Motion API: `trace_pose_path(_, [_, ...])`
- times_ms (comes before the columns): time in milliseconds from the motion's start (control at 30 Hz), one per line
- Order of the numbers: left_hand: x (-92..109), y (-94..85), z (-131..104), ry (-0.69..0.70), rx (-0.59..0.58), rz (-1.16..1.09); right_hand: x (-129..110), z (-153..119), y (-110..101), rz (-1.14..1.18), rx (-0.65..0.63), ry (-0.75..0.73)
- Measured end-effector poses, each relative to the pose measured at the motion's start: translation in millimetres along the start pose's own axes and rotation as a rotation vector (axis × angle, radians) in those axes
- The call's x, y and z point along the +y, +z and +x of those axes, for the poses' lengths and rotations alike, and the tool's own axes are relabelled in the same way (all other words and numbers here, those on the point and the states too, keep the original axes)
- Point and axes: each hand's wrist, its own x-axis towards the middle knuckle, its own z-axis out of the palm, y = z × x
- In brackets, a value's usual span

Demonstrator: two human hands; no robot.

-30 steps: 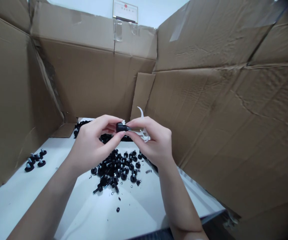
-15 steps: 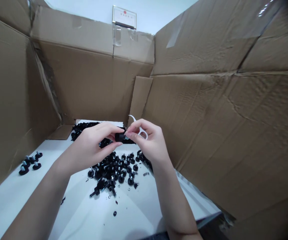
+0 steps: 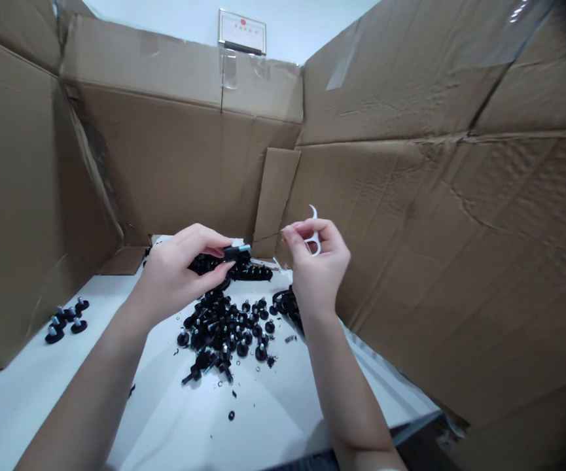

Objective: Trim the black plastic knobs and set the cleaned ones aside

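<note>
My left hand (image 3: 177,269) pinches a black-headed bolt (image 3: 237,252) between thumb and fingers, with its bare metal thread pointing right. To the right and slightly higher, my right hand (image 3: 316,265) is closed, its thumb and fingertip pinched together. A white tool with a finger ring and a curved tip (image 3: 314,243) sits in that hand. From the pinched fingertips a thin dark strand (image 3: 267,236) stretches toward the bolt's end; whether it touches the bolt I cannot tell. Below the hands lies a pile of black-headed bolts (image 3: 224,333) on the white table (image 3: 175,418).
Several bolts (image 3: 67,319) stand apart at the left. More black parts (image 3: 258,271) lie behind the hands, and black pieces (image 3: 286,304) sit by my right wrist. Scraps and a small black ring (image 3: 231,415) dot the table. Cardboard walls (image 3: 179,170) enclose three sides.
My right hand has drawn away from the bolt, up and to the right, with the white tool. The bolt's metal thread and a thin strand now show. My left hand still holds the bolt.
</note>
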Motion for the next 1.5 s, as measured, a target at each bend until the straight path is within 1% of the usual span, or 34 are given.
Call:
trace_pose_path(33, [-2,-3.6,0,-0.031,0.005,-0.051,2,2,-2,-0.012,0.035,-0.027])
trace_pose_path(100, [-7,-10.8,-1,-0.106,0.054,-0.128,6,7,-6,-0.041,0.1,-0.081])
trace_pose_path(167, [-13,-16.7,-2,-0.159,0.107,-0.143,9,11,-9,-0.068,0.15,-0.14])
trace_pose_path(200, [-17,-19.2,-2,-0.177,0.115,-0.14,10,12,-10,-0.079,0.169,-0.167])
trace_pose_path(300, [-27,-26.6,-3,-0.203,0.072,-0.17,12,14,-12,-0.108,0.215,-0.222])
trace_pose_path(367, [-34,-32.4,-5,-0.222,0.039,-0.215,11,15,-13,-0.116,0.25,-0.227])
trace_pose_path(433, [-40,-37.2,-6,-0.245,0.024,-0.253,10,16,-14,-0.122,0.256,-0.211])
trace_pose_path(500, [-43,-38.1,-7,-0.279,0.059,-0.29,9,17,-14,-0.152,0.195,-0.189])
trace_pose_path(533, [-44,-36.5,-6,-0.299,0.094,-0.316,9,16,-13,-0.177,0.123,-0.176])
trace_pose_path(600, [-43,-30.2,-4,-0.348,0.162,-0.389,10,15,-11,-0.223,-0.1,-0.137])
trace_pose_path(633, [-42,-26.1,-3,-0.375,0.174,-0.425,10,13,-9,-0.236,-0.225,-0.113])
trace_pose_path(667, [-40,-22.0,-1,-0.402,0.171,-0.453,10,11,-7,-0.237,-0.34,-0.09])
trace_pose_path(700, [-38,-18.3,0,-0.424,0.154,-0.466,9,9,-5,-0.229,-0.426,-0.072])
trace_pose_path(733, [-36,-15.1,1,-0.436,0.137,-0.467,9,7,-3,-0.213,-0.477,-0.061])
trace_pose_path(767, [-34,-12.4,2,-0.434,0.129,-0.459,7,4,-1,-0.194,-0.5,-0.055])
trace_pose_path(867, [-26,-6.6,3,-0.371,0.114,-0.43,3,-4,4,-0.115,-0.504,-0.013])
trace_pose_path(1000, [-12,1.8,2,-0.277,0.011,-0.458,0,-10,11,0.088,-0.51,0.069])
trace_pose_path(1100, [-1,10.2,1,-0.308,-0.039,-0.503,2,-13,14,0.21,-0.57,0.093])
trace_pose_path(1167, [6,15.8,0,-0.354,-0.031,-0.572,3,-14,15,0.266,-0.587,0.118])
trace_pose_path(1233, [11,20.8,-1,-0.374,0.006,-0.611,2,-14,15,0.298,-0.592,0.157])
trace_pose_path(1300, [13,24.6,-2,-0.353,0.056,-0.556,0,-14,14,0.27,-0.6,0.175])
trace_pose_path(1367, [11,26.6,-2,-0.289,0.104,-0.394,-3,-14,13,0.16,-0.611,0.126])
trace_pose_path(1400, [8,26.8,-3,-0.239,0.132,-0.28,-4,-15,13,0.074,-0.601,0.056])
trace_pose_path(1433, [6,26.3,-3,-0.183,0.155,-0.153,-5,-15,12,-0.026,-0.575,-0.042])
trace_pose_path(1500, [0,23.3,-2,-0.075,0.162,0.08,-4,-17,12,-0.232,-0.476,-0.281])
